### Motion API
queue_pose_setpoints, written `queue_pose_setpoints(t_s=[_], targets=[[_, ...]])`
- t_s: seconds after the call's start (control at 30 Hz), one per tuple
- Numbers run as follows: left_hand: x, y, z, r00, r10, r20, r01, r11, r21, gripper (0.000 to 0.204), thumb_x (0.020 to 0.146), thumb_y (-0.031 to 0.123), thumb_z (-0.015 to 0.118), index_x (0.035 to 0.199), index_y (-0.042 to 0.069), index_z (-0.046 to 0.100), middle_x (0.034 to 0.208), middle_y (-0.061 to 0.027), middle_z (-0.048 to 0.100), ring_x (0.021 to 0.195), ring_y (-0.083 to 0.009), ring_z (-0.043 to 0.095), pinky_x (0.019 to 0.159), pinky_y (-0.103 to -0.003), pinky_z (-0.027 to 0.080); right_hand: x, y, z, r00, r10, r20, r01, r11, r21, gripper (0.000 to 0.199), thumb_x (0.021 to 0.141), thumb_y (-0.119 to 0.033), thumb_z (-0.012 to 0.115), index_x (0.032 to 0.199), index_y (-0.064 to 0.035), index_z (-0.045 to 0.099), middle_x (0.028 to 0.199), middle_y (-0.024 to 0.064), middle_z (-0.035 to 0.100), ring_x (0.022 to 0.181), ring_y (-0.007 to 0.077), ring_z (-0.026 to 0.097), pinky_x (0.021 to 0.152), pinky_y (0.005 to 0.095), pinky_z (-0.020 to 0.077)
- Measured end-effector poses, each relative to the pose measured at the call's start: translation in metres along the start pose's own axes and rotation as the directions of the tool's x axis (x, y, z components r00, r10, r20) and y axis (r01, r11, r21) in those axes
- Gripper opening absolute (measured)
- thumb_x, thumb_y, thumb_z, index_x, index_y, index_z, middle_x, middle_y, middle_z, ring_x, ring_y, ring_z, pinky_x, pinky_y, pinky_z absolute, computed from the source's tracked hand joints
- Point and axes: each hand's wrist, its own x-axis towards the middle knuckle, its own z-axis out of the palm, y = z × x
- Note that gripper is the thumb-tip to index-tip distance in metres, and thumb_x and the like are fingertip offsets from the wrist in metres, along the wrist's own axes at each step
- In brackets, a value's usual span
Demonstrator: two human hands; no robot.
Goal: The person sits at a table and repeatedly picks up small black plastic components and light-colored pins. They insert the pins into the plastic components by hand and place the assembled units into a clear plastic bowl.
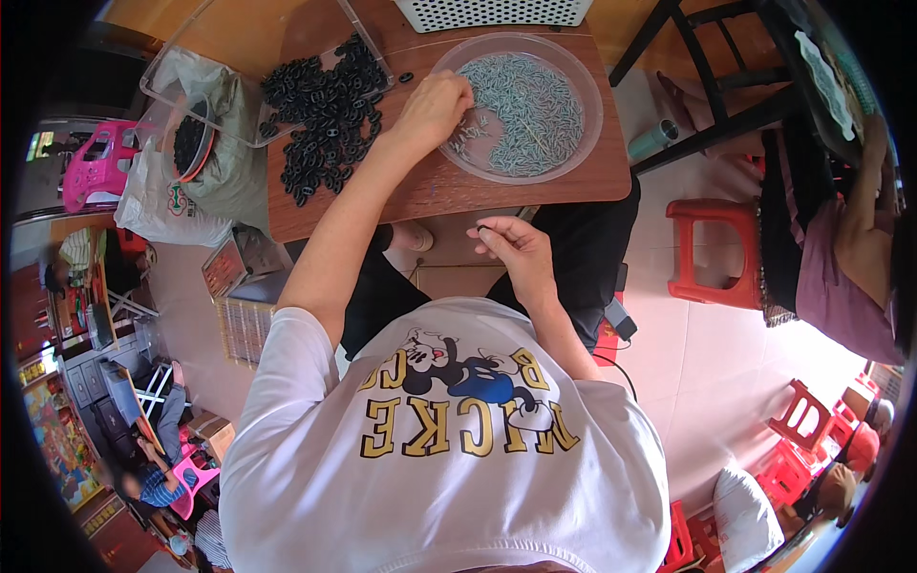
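My left hand (435, 107) reaches over the brown table (535, 181) into a clear round bowl (585, 115) filled with small grey-blue pieces (535, 110). Its fingers are curled onto the pieces at the bowl's left side. My right hand (511, 250) is held in front of the table's near edge, thumb and fingers pinched on a small pale piece. A heap of black ring-shaped parts (330, 119) lies on the table to the left of my left hand.
A clear plastic box (239, 53) and a bag holding more black parts (191, 143) sit at the table's left. A white perforated basket (492, 11) stands behind the bowl. A red stool (712, 253), a green bottle (652, 140) and another seated person (841, 229) are to the right.
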Motion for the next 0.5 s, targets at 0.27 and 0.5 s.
queue_pose_setpoints(t_s=[0.27,0.5], targets=[[-0.006,0.016,-0.016,0.987,0.028,0.157,-0.014,0.996,-0.086,0.010,0.076,0.002,0.062,0.086,-0.001,0.063,0.088,-0.0153,0.060,0.082,-0.0321,0.059,0.073,-0.038,0.047,0.000,0.000,-0.002,1.000,0.012,0.000,-0.012,1.000,0.022,0.017,0.085,-0.004,0.059,0.102,-0.0002,0.062,0.094,0.0101,0.068,0.073,0.0096,0.060,0.069,0.0215,0.0471],[0.002,-0.001,-0.023,0.995,0.027,0.100,-0.041,0.989,0.142,0.012,0.073,0.002,0.065,0.084,0.001,0.067,0.090,-0.0150,0.061,0.094,-0.0324,0.055,0.083,-0.039,0.044,0.001,0.003,-0.004,1.000,0.002,-0.004,-0.002,1.000,0.028,0.017,0.085,-0.003,0.059,0.101,-0.0002,0.063,0.093,0.0099,0.068,0.073,0.0096,0.060,0.070,0.0220,0.0476]])
